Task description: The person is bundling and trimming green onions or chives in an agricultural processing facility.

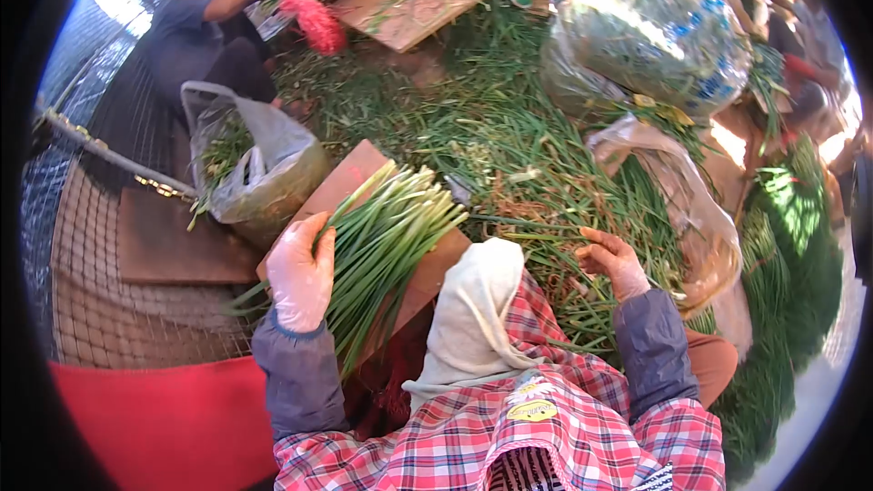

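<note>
My left hand (pixel 303 271), in a pale thin glove, is closed at the left edge of a bunch of green onions (pixel 386 245). The bunch lies slantwise over a reddish-brown board (pixel 436 264), pale ends toward the upper right. To the right, my right hand (pixel 612 262) is raised above loose green stalks (pixel 546 277), its fingers curled. Thin stalks run close to those fingertips; what the fingers pinch, if anything, is too small to make out. A white cloth and plaid clothing cover the lower middle of the view.
An open plastic bag (pixel 273 182) of greens stands left of the board. Farther back are a large clear bag (pixel 650 32), a wooden board (pixel 409 5) and red string (pixel 314 20). Green bundles (pixel 782 282) line the right. A person (pixel 195 45) sits at upper left.
</note>
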